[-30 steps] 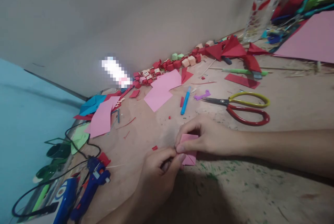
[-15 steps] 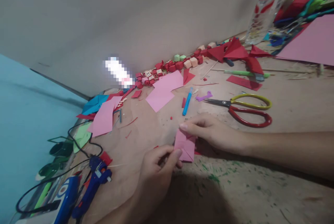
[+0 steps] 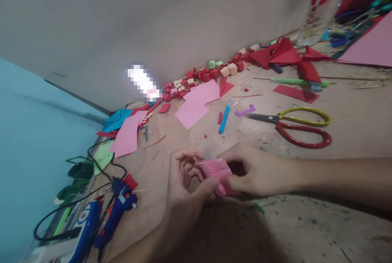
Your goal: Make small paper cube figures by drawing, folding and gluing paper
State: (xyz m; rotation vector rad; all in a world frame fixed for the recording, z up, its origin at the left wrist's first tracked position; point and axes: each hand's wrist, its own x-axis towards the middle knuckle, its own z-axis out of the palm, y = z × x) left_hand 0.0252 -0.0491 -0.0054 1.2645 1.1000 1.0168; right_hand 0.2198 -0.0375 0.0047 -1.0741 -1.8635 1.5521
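Observation:
A small folded piece of pink paper (image 3: 218,167) is held between both hands, just above the table. My left hand (image 3: 186,185) pinches its near left edge with the thumb, the other fingers curled behind it. From the right, my right hand (image 3: 248,173) grips the paper, thumb on the near face. The paper's upper edge stands partly opened, and its far side is hidden by the fingers. Beyond my right hand lie scissors (image 3: 277,122) with one yellow and one red handle. A blue pen (image 3: 225,117) rests on the table farther off.
Pink paper sheets (image 3: 196,103) and a row of small folded paper cubes (image 3: 206,74) lie along the wall. At left are a blue glue gun (image 3: 118,206) with a black cord and green glasses (image 3: 69,192). Red paper scraps (image 3: 295,93) lie at right.
The pink paper has gone from lying flat in the fingers to partly opened up. My right hand has shifted from its top corner down to its right side. The view has shifted slightly.

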